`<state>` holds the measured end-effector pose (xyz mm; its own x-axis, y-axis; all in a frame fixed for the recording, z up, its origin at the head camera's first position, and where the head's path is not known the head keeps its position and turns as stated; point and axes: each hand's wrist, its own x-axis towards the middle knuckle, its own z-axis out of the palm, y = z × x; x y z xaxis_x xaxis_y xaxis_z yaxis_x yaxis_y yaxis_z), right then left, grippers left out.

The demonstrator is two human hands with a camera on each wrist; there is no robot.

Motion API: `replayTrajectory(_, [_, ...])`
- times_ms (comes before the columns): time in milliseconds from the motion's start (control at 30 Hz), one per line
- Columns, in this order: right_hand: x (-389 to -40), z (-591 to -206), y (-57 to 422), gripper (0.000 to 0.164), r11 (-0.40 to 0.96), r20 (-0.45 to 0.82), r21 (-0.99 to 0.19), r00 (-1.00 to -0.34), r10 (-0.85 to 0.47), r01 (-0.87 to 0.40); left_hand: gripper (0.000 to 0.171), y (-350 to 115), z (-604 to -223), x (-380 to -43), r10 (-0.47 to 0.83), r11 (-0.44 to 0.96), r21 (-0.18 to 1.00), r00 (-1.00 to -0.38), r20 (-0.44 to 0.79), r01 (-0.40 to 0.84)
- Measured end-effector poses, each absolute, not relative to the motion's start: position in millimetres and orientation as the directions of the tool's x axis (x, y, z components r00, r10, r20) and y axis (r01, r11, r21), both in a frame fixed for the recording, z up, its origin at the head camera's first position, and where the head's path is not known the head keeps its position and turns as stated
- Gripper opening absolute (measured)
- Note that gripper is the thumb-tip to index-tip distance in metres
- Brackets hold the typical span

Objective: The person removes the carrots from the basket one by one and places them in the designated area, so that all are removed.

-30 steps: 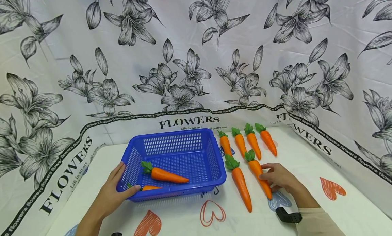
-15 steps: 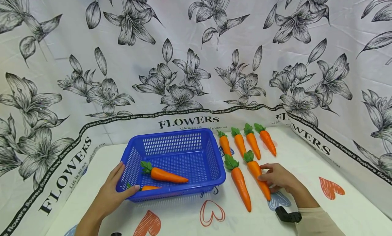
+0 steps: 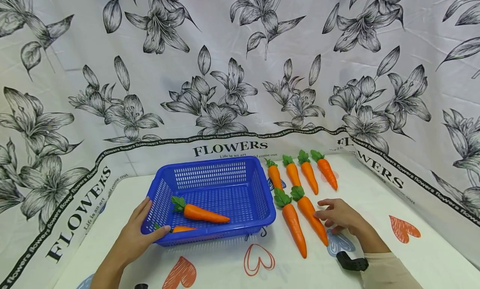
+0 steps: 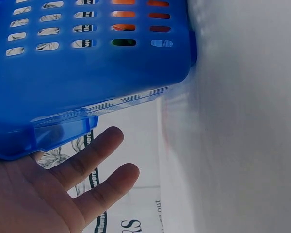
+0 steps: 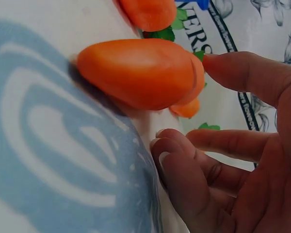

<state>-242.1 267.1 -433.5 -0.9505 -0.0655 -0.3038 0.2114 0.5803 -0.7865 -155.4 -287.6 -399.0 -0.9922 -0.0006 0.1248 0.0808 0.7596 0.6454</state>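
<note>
My left hand [image 3: 135,237] rests at the front left corner of a blue slotted plastic basket [image 3: 258,226]. Its thumb lies over the front rim; in the left wrist view two straight fingers [image 4: 99,150] spread clear of the wall. One carrot [image 3: 204,214] with green leaves lies in the basket, and another carrot [image 3: 181,229] is partly hidden behind the front rim. My right hand [image 3: 343,216] is beside a carrot [image 3: 312,214] on the table, fingers loosely bent around nothing. The right wrist view shows its thumb close to that carrot; touching or apart, I cannot tell.
Left of that carrot lies a parallel carrot [image 3: 293,228]. Several more carrots stand in a back row, including the rightmost carrot [image 3: 328,173]. A white cloth with printed hearts covers the table [image 3: 225,268]. Behind it hangs a flower-printed curtain [image 3: 225,39].
The carrot by my right hand has shifted slightly left, and my right fingers have come off it. My left hand and the basket stay in place.
</note>
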Motion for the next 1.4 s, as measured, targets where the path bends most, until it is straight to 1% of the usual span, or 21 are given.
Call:
replayTrajectory(333, [-241,-431,263,0.071,0.585,-0.306,-0.783,-0.950,-0.068,0.211,0.100,-288,-399,-155,0.002,0.750,0.656,-0.991,0.131,0.088])
replayTrajectory(700, [-241,-435,251,0.065,0.584,-0.288,-0.792,-0.952,-0.103,0.177,0.103,-288,-399,-155,-0.015,0.756,0.652,-0.994,0.111,0.062])
replayTrajectory(867, [-242,-436,252,0.062,0.587,-0.289,-0.789,-0.952,-0.096,0.180,0.104,-288,-399,-155,-0.020,0.767,0.640,-0.994,0.107,0.053])
replayTrajectory(1033, [-243,-436,255,0.065,0.582,-0.307,-0.787,-0.948,-0.081,0.206,0.104,-288,-399,-155,-0.021,0.769,0.637,-0.995,0.101,0.049])
replayTrajectory(1233, [-244,-433,257,0.067,0.594,-0.311,-0.777,-0.948,-0.075,0.207,0.103,-290,-399,-156,-0.010,0.767,0.639,-0.995,0.101,0.057])
replayTrajectory(1400, [-242,-429,265,0.071,0.568,-0.299,-0.797,-0.951,-0.078,0.204,0.102,-289,-399,-157,0.007,0.756,0.651,-0.994,0.109,0.077])
